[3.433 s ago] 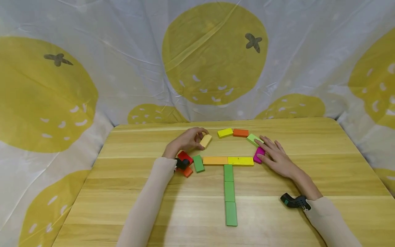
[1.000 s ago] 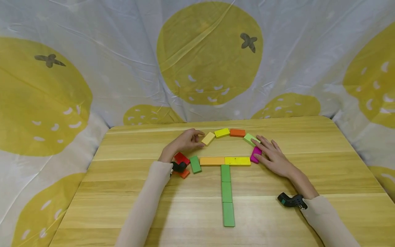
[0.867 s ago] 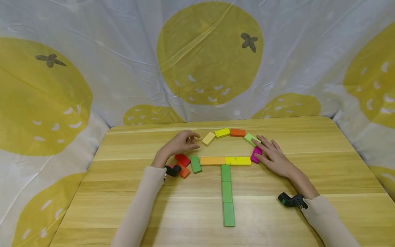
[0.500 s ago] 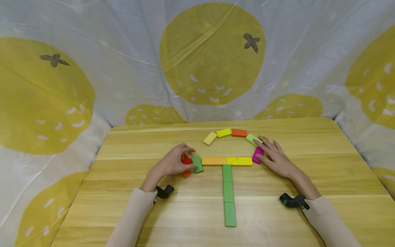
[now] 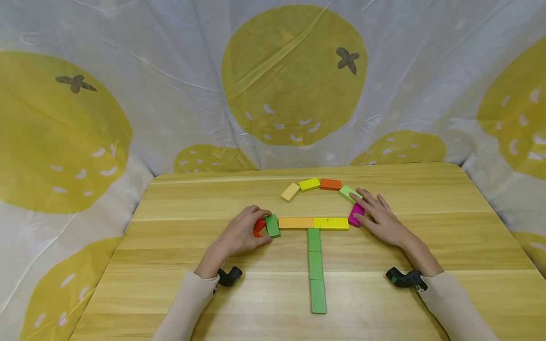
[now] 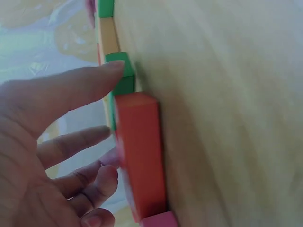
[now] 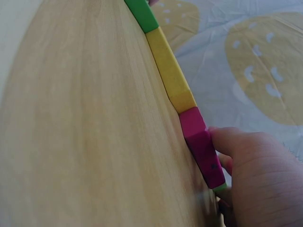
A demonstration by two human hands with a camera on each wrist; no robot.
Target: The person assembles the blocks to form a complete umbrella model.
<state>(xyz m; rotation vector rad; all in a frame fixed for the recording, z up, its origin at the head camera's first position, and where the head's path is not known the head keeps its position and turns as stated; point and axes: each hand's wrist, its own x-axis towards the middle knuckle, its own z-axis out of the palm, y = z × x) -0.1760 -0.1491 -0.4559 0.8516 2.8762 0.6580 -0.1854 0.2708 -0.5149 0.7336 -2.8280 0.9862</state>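
My left hand (image 5: 241, 232) spans a green block (image 5: 273, 226) end to end, index fingertip at its far end and thumb at its near end. In the left wrist view the thumb overlaps the green block's end, beside an orange-red block (image 6: 139, 156). A red block (image 5: 259, 224) is partly hidden behind the left fingers. My right hand (image 5: 379, 218) lies with extended fingers over a magenta block (image 5: 356, 214) and a light green block (image 5: 349, 192). The right wrist view shows the thumb tip against the magenta block (image 7: 201, 142).
An orange block (image 5: 295, 223) and a yellow block (image 5: 331, 224) form a bar. Several green blocks (image 5: 316, 265) run down from it toward the person. Above curve a cream block (image 5: 290, 192), a yellow block (image 5: 309, 184) and a red-orange block (image 5: 331, 184). A patterned cloth (image 5: 192, 94) hangs behind the table.
The left hand has let go of the cream block, now against the upper yellow block, and moved down to the green block by the orange one. The right hand stays put.
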